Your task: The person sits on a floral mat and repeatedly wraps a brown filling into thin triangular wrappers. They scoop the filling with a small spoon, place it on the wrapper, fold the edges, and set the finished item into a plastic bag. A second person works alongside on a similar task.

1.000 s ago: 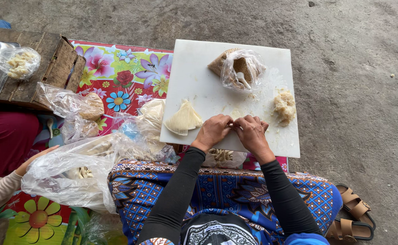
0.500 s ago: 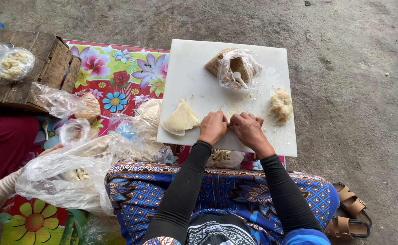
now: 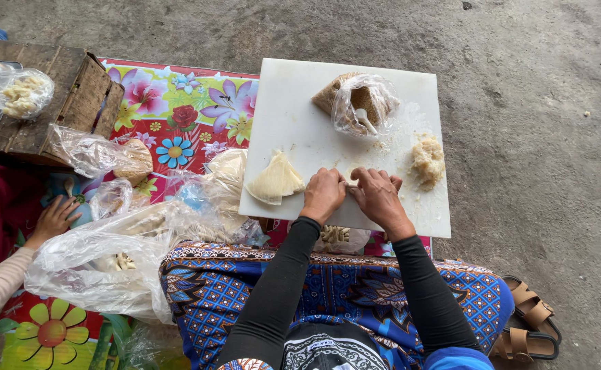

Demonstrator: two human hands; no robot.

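My left hand (image 3: 323, 195) and my right hand (image 3: 377, 197) rest side by side on a white cutting board (image 3: 293, 116) across my lap. Their fingertips pinch a small pale piece of dough between them; most of it is hidden under the fingers. Just left of my left hand lies a stack of thin folded pale wrappers (image 3: 275, 179). A clear bag of brown filling with a spoon in it (image 3: 359, 104) sits at the board's far side. A lump of pale crumbly dough (image 3: 428, 159) lies right of my right hand.
Several clear plastic bags (image 3: 102, 257) with food lie on a flowered mat (image 3: 177, 109) to the left. A wooden crate (image 3: 74, 96) holds another bag. Another person's hand (image 3: 54, 219) reaches in at far left. Brown sandals (image 3: 530, 322) lie on the concrete floor at right.
My hands have stayed together at the board's near edge, working the small piece. The other person's hand at left has moved up toward the plastic bags.
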